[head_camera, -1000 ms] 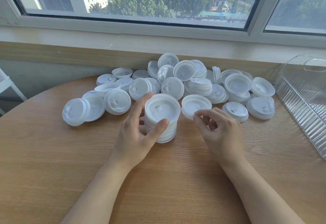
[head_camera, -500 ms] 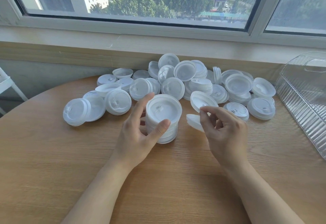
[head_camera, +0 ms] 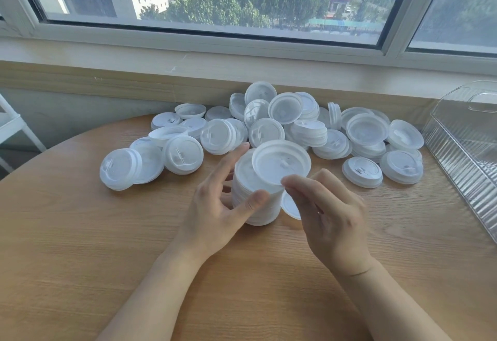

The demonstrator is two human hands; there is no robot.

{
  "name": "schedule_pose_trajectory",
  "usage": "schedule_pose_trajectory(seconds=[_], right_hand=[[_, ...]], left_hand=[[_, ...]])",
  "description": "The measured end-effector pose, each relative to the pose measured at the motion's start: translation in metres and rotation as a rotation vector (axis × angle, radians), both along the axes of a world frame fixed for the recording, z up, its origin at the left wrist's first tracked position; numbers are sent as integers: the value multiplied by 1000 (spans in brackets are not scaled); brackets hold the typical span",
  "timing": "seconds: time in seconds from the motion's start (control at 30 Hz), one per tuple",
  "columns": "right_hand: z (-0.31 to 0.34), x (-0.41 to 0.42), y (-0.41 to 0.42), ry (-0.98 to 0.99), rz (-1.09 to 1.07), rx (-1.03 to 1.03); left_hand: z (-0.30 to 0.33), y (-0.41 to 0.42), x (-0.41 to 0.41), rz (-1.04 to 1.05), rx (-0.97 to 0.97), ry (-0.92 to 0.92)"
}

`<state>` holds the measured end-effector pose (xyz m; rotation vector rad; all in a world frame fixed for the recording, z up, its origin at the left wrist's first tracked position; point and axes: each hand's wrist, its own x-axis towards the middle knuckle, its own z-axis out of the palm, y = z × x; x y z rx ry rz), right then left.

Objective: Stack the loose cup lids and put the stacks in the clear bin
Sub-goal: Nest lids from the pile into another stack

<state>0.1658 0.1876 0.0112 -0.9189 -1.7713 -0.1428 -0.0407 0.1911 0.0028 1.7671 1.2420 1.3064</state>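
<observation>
Lid in hand: white cup lid, pinched at its near edge by the right hand, tilted over the stack's top.
Stack: lid stack upright on the round wooden table; left hand cups its side, thumb and fingers curled round it.
Key relation: lid sits just above and right of the stack's vertical axis; it needs levelling and centring.
Second lid: another lies just right of the stack.
Pile: loose lids behind.
Bin: clear bin far right, nearer the right hand.
</observation>
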Motion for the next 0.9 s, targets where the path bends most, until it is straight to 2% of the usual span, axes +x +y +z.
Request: schedule_pose_trajectory(seconds=[0.23, 0.4, 0.53, 0.67, 0.9], right_hand=[[-3, -2, -1, -4, 81, -30], [0, 0, -3, 115, 148, -170], [2, 3, 0, 179, 121, -274], [-6, -2, 5, 213, 238, -422], [-9, 0, 9, 250, 214, -483]], left_hand=[[-1, -1, 2, -23, -6, 7], [-3, -1, 1, -34, 0, 18], [-1, -2, 3, -63, 3, -29], [1, -4, 6, -63, 4, -32], [-1, -4, 6, -54, -1, -37]])
